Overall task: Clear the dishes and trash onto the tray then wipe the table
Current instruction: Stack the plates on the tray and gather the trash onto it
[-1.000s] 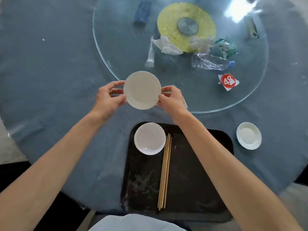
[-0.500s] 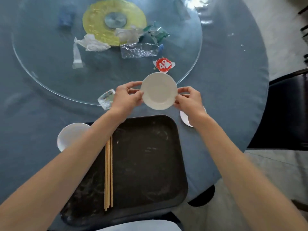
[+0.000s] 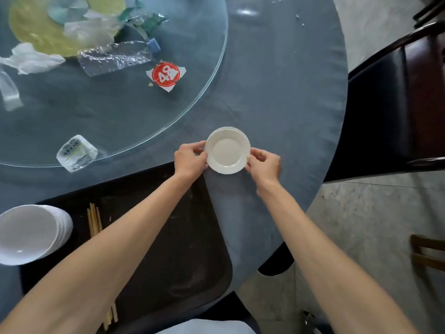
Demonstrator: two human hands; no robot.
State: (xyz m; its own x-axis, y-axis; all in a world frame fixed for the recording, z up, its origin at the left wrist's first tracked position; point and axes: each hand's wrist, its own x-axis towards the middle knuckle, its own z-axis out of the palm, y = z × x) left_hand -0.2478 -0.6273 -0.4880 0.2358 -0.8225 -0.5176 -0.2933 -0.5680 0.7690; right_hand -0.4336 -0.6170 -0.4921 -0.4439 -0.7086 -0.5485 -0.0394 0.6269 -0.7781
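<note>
Two hands, left [image 3: 190, 160] and right [image 3: 263, 163], pinch a saucer [image 3: 227, 153] over another, just beside the tray [image 3: 183, 249]; bowls [image 3: 31, 233] and chopsticks [image 3: 94, 221] sit on the tray.

Round table [image 3: 277, 75] w/ blue-grey cloth. Far left on it: glass turntable [image 3: 144, 112]. Near left: black tray [image 3: 180, 249], partly under the arms. Just right of the tray's far corner, two small white plates [image 3: 227, 150] stacked on the cloth. White bowl [image 3: 29, 233] at the tray's left edge; can't tell if it's on tray or cloth.
</note>
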